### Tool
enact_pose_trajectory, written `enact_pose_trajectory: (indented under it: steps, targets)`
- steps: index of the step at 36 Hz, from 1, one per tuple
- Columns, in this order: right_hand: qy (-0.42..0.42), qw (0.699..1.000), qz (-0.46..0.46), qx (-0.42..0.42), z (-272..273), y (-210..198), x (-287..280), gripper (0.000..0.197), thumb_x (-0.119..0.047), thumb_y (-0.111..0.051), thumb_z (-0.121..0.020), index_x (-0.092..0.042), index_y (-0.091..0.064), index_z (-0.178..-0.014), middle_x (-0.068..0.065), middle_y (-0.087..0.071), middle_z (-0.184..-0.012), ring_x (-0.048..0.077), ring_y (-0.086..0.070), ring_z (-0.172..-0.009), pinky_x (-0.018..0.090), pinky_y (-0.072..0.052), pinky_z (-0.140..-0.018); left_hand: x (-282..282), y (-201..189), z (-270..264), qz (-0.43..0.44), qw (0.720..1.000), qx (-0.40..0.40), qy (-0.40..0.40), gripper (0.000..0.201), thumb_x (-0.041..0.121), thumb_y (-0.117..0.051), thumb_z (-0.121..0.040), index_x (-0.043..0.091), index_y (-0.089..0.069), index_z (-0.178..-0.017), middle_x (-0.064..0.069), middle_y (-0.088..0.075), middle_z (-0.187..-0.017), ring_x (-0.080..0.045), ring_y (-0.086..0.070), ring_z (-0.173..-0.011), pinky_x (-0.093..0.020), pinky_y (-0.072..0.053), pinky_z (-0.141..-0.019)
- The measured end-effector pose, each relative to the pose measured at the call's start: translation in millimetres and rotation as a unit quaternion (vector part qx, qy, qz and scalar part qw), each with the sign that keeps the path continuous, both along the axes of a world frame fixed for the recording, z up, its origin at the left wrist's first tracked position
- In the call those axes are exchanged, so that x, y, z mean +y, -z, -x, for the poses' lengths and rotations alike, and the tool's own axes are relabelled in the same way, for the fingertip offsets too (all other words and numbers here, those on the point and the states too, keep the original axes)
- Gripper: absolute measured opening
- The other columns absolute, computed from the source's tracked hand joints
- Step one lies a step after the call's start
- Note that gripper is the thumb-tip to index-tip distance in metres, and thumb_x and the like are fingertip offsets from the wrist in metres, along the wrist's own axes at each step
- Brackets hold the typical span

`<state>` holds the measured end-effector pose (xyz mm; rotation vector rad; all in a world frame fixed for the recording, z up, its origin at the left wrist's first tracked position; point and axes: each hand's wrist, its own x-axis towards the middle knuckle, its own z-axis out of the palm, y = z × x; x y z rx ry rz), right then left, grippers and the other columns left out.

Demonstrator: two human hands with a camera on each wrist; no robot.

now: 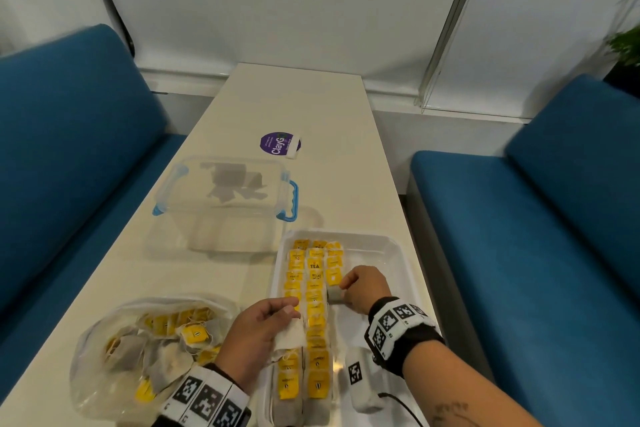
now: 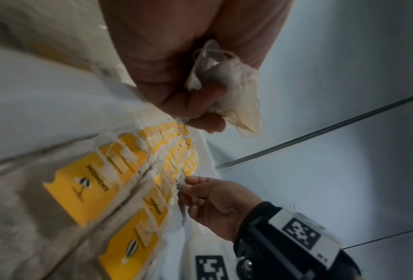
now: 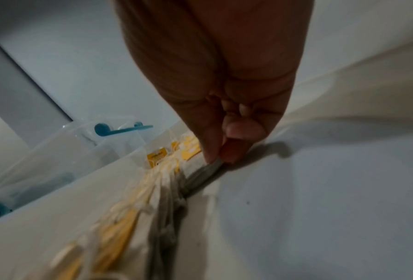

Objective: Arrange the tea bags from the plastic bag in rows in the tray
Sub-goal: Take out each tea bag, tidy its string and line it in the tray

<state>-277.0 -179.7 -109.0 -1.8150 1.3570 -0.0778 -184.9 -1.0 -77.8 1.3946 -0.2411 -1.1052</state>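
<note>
You are mid-way through filling the third row: your right hand point(image 1: 363, 288) pinches a tea bag point(image 1: 335, 294) at that row's near end in the tray point(image 1: 391, 250). Your left hand point(image 1: 258, 333) grips more tea bags point(image 1: 290, 336) over the tray's near left, with the plastic bag point(image 1: 138, 354) left of it. Next, lay the pinched bag flat against its neighbours.

Tag print point(image 1: 314, 266) — mostly too small to read.

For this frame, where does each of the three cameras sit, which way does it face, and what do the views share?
Head: worn on the head, facing forward and down at the table, tray and plastic bag; both hands and forearms show.
Left wrist: looks along the left hand, which grips a tea bag, over the rows; the right hand also shows.
Right wrist: looks along the right hand's fingers pinching a grey tea bag on the tray floor.
Shared: all three show the yellow-tagged rows.
</note>
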Motion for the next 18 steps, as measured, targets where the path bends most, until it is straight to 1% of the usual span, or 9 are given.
enact_pose_trajectory:
  steps: [3,5,7,9,11,13,14,16,18]
  targets:
    - [-0.005,1.0,0.0,0.011,0,1,1,0.032,0.005,-0.056,-0.076,-0.024,-0.055,-0.063,0.002,-0.059,-0.088,0.02,-0.057,-0.082,0.027,-0.05,-0.063,1,-2,0,0.003,1.0,0.002,0.002,0.013,0.008,-0.054,-0.09,0.006,-0.066,-0.096,-0.009,-0.069,-0.079,-0.012,-0.061,-0.058,-0.02,-0.046,-0.043]
    - [0.021,1.0,-0.008,-0.008,4,-2,0,0.028,0.005,-0.058,-0.076,-0.023,-0.056,-0.07,0.007,-0.062,-0.094,0.022,-0.059,-0.081,0.027,-0.048,-0.058,1,-2,0,0.005,1.0,0.002,0.001,0.015,0.013,-0.054,-0.091,0.008,-0.067,-0.096,-0.008,-0.069,-0.08,-0.013,-0.061,-0.059,-0.02,-0.047,-0.045]
    - [0.053,0.997,-0.025,-0.047,10,-13,1,0.022,0.0,-0.064,-0.078,-0.02,-0.055,-0.081,0.009,-0.062,-0.097,0.02,-0.057,-0.076,0.026,-0.043,-0.054,2,-4,-1,0.007,1.0,0.007,0.0,0.018,0.014,-0.051,-0.092,0.008,-0.067,-0.097,-0.009,-0.068,-0.081,-0.014,-0.061,-0.06,-0.02,-0.046,-0.046]
    - [0.073,0.991,-0.046,-0.107,15,-31,5,0.019,-0.008,-0.067,-0.081,-0.017,-0.055,-0.093,0.007,-0.06,-0.092,0.016,-0.054,-0.07,0.024,-0.039,-0.051,2,-6,-1,0.013,1.0,0.015,0.002,0.021,0.015,-0.048,-0.094,0.008,-0.067,-0.098,-0.01,-0.067,-0.081,-0.016,-0.06,-0.059,-0.02,-0.043,-0.044]
    - [0.072,0.979,-0.075,-0.175,20,-55,14,0.02,-0.012,-0.066,-0.084,-0.014,-0.055,-0.101,0.006,-0.061,-0.088,0.013,-0.054,-0.068,0.023,-0.037,-0.048,3,-8,0,0.021,0.999,0.024,0.008,0.022,0.018,-0.047,-0.094,0.009,-0.067,-0.097,-0.009,-0.067,-0.081,-0.016,-0.06,-0.055,-0.021,-0.04,-0.044]
    - [0.047,0.968,-0.099,-0.224,23,-76,28,0.018,-0.015,-0.066,-0.085,-0.014,-0.056,-0.1,0.006,-0.062,-0.083,0.011,-0.055,-0.063,0.024,-0.035,-0.047,5,-10,1,0.029,0.999,0.035,0.013,0.024,0.021,-0.046,-0.095,0.008,-0.067,-0.099,-0.011,-0.066,-0.083,-0.016,-0.06,-0.056,-0.021,-0.041,-0.043]
    - [0.023,0.967,-0.107,-0.229,24,-84,36,0.018,-0.017,-0.067,-0.084,-0.013,-0.057,-0.098,0.006,-0.063,-0.08,0.011,-0.055,-0.061,0.024,-0.034,-0.045,6,-11,2,0.032,0.999,0.04,0.014,0.026,0.023,-0.046,-0.095,0.008,-0.066,-0.099,-0.011,-0.065,-0.085,-0.016,-0.061,-0.058,-0.021,-0.042,-0.044]
    - [-0.035,0.969,-0.118,-0.215,25,-93,53,0.022,-0.021,-0.071,-0.081,-0.011,-0.058,-0.096,0.006,-0.065,-0.075,0.01,-0.057,-0.057,0.023,-0.033,-0.043,8,-15,3,0.036,0.998,0.043,0.016,0.029,0.026,-0.045,-0.095,0.008,-0.066,-0.101,-0.011,-0.065,-0.088,-0.018,-0.062,-0.064,-0.022,-0.046,-0.047]
    - [-0.092,0.971,-0.124,-0.184,25,-95,70,0.028,-0.025,-0.076,-0.077,-0.014,-0.056,-0.095,0.005,-0.064,-0.071,0.012,-0.059,-0.058,0.022,-0.034,-0.041,10,-18,3,0.039,0.998,0.04,0.02,0.031,0.029,-0.043,-0.096,0.008,-0.065,-0.103,-0.011,-0.065,-0.09,-0.019,-0.061,-0.072,-0.027,-0.048,-0.054]
